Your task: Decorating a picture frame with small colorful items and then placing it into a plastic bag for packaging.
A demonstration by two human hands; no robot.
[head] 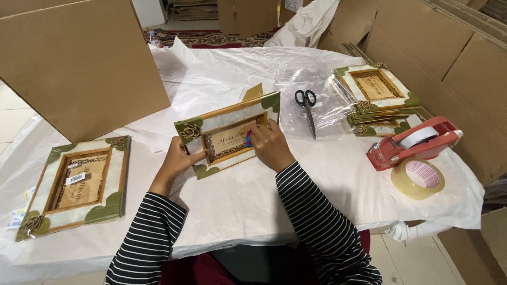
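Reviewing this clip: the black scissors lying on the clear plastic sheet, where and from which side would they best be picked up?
Probably by the two handle loops of the scissors. They lie flat and closed on the clear plastic, loops at the far end, blades pointing toward the person. Coming from above at the far end keeps fingers off the tips. The right hand is closer, but busy at the picture frame.

The surface is covered with crumpled white paper that hangs over its edges. Tall sheets of brown cardboard are propped behind it on the left, and more cardboard is stacked against the right side. Pale floor tiles are seen at the left and lower right. A patterned red rug is laid on the floor beyond the surface. Even, soft light is cast over everything, with faint shadows.
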